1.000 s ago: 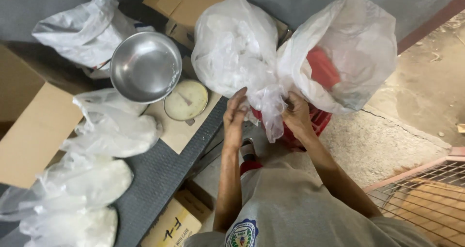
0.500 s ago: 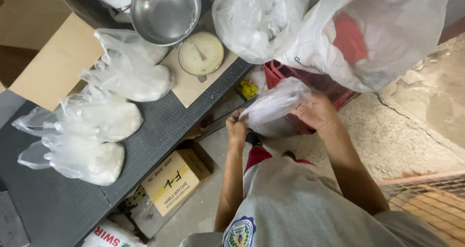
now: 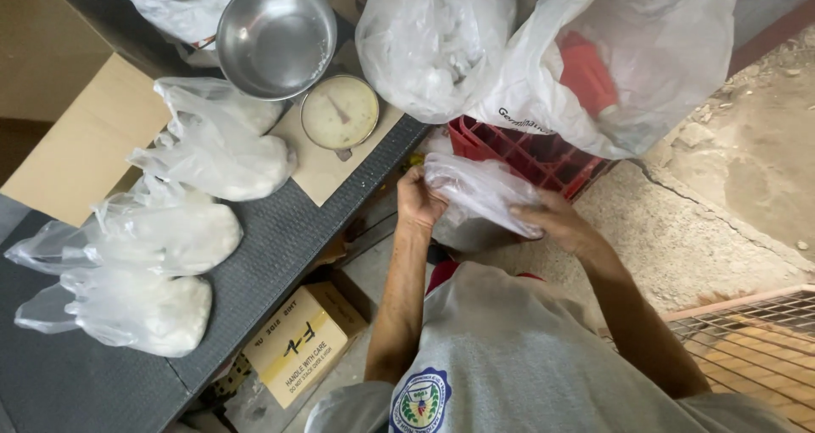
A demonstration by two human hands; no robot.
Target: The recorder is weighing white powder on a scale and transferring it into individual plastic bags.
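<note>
Beside the red crate (image 3: 543,157), both hands' fingers — lower than before — pinch the empty clear bag (image 3: 480,191).

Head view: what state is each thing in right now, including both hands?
Small clear plastic bag: empty-looking, held between both hands.
Left hand: grip shut on the bag's edge.
Right hand: grip shut on the bag's other side.
Round steel bowl: upright, nearly empty.
Round dial scale: nothing on it.
Four filled clear bags: lying on the dark table.
Red plastic crate: upright, under big bags.
</note>
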